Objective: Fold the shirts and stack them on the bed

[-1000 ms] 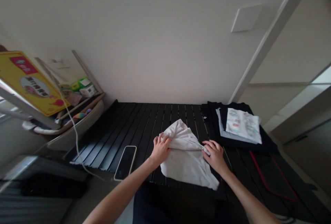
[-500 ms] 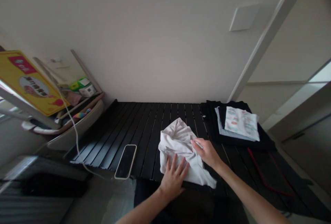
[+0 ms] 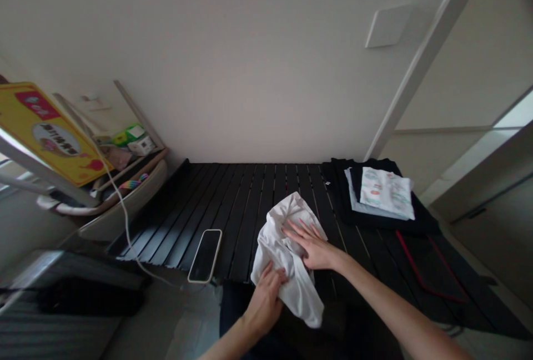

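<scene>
And there's the white garment [image 3: 296, 293], crumpled and bunched into a long, loose heap at lower centre of the frame, folds rucked up, its tip trailing downward!

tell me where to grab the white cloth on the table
Take the white cloth by its narrow lower tail, coming from the near side. That tail looks like the freest part: it sits clear of the left hand at the cloth's near-left edge and the right hand lying flat on top, while the rest is bunched.
</scene>
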Demonstrator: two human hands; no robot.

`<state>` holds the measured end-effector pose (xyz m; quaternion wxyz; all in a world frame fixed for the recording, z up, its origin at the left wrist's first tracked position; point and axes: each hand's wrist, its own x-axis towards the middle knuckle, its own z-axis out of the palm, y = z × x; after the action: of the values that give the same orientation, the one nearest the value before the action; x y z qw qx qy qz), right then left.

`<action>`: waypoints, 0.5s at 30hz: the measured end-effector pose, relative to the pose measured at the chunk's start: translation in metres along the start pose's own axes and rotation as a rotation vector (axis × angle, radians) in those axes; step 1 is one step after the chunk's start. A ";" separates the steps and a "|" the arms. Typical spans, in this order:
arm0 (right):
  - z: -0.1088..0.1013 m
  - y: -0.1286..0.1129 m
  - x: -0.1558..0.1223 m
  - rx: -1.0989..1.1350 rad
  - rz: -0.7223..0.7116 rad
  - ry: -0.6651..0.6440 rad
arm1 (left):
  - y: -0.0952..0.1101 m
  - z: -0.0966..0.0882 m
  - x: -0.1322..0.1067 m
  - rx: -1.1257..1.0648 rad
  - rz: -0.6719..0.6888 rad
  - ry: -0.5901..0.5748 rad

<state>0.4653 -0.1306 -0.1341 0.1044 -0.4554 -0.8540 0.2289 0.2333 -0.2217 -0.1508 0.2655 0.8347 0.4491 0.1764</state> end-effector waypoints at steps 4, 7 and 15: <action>0.009 -0.018 0.018 -0.097 -0.018 -0.048 | -0.010 -0.009 -0.002 -0.144 -0.220 0.212; 0.014 -0.043 0.017 -0.156 -0.058 -0.037 | -0.016 -0.013 -0.005 -0.088 -0.242 0.312; 0.033 -0.089 -0.026 0.393 -0.028 -0.006 | -0.037 -0.029 0.005 -0.205 -0.429 0.423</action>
<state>0.4022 -0.2049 -0.1185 0.1918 -0.4137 -0.7995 0.3910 0.1963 -0.1927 -0.1497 0.2801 0.6346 0.6400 0.3305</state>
